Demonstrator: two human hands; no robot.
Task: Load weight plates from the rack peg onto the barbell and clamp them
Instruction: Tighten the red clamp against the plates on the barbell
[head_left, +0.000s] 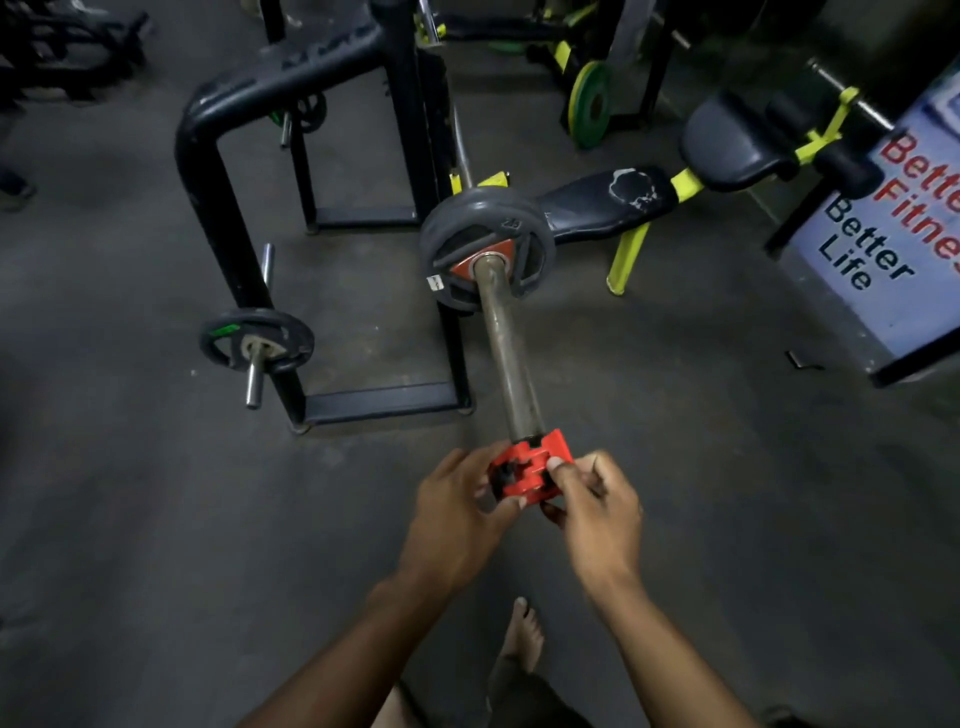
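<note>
Scanning left to right: small plate (257, 340) sits on low rack peg (253, 382), beside dark rack (218, 171). Grey plate (487, 248) sits far up bar (506, 353), against rack side. Your left hand (457, 514) grasps red clamp (530, 470) at near tip of bar, fingers curled round its left side. Your right hand (597, 514) pinches clamp's right edge, thumb on top. Clamp sits well apart from grey plate. Bench (602, 205) lies right of plate, banner (883, 234) at far right.
</note>
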